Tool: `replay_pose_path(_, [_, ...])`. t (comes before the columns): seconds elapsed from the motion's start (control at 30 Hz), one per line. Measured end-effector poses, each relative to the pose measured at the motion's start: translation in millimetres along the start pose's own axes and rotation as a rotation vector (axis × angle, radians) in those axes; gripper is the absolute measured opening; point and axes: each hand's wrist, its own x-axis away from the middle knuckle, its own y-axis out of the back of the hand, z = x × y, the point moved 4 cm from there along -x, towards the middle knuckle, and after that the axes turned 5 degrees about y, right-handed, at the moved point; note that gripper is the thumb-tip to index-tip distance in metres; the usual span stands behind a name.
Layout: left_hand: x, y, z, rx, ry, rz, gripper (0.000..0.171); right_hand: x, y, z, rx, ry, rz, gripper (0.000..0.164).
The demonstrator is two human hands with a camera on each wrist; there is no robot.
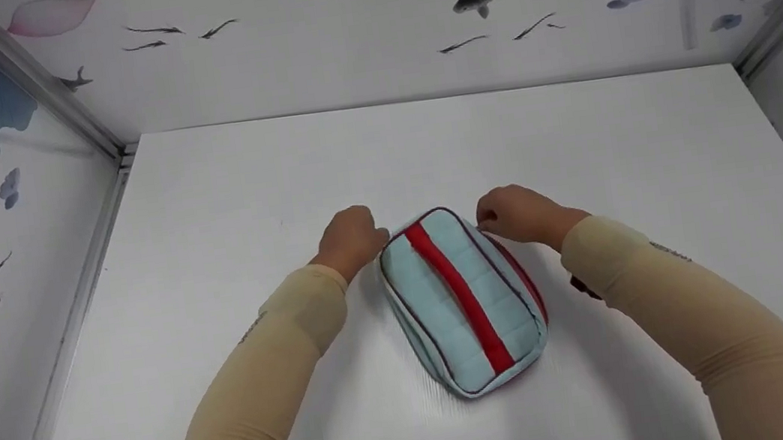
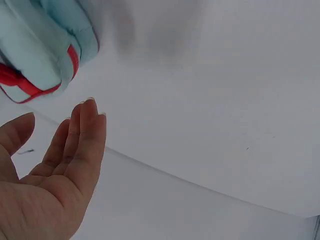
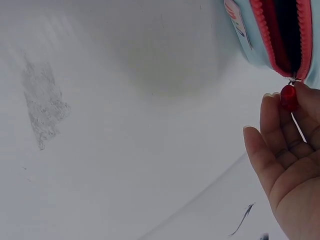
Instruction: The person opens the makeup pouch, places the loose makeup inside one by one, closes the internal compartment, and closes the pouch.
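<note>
A light blue quilted bag (image 1: 441,312) with dark red piping stands on the white tabletop, a red strap (image 1: 460,290) running along its top. My right hand (image 1: 519,214) is at the far right corner. In the right wrist view its thumb and fingers pinch a red zipper pull (image 3: 289,98). There the coral-toothed zipper (image 3: 265,35) is parted, with a dark inside between its edges. My left hand (image 1: 352,240) is by the bag's far left corner. The left wrist view has this hand's fingers extended, thumb spread away, near the bag but gripping nothing.
The white tabletop (image 1: 222,197) meets a back wall (image 1: 369,49) printed with fish. Side panels (image 1: 61,241) rise at left and right. A grey scuffed patch (image 3: 45,102) marks the surface in the right wrist view.
</note>
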Motion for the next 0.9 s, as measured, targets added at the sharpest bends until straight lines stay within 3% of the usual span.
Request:
replay_pose_path(0.2, [-18.5,-7.0,-36.8,0.028,-0.076,0.034,0.038,-3,2,3,0.017,-0.014,0.034,0.019])
replay_pose_path(0.4, [-32.1,-20.3,-65.0,-0.032,-0.154,0.104,0.036,-3,5,1,0.023,-0.019,0.046,0.017])
replay_pose_path(0.53, [-37.1,-25.9,-72.8,-0.105,-0.223,0.139,0.034,-2,5,3,0.027,-0.009,0.048,0.016])
replay_pose_path(0.77, [-42.4,-31.2,-74.6,-0.152,-0.309,0.176,0.031,-5,6,6,0.06,0.053,0.036,0.015])
replay_pose_path(0.9, [-44.2,-36.2,-71.4,-0.135,-0.299,0.188,0.028,-6,4,3,0.075,0.027,0.038,0.015])
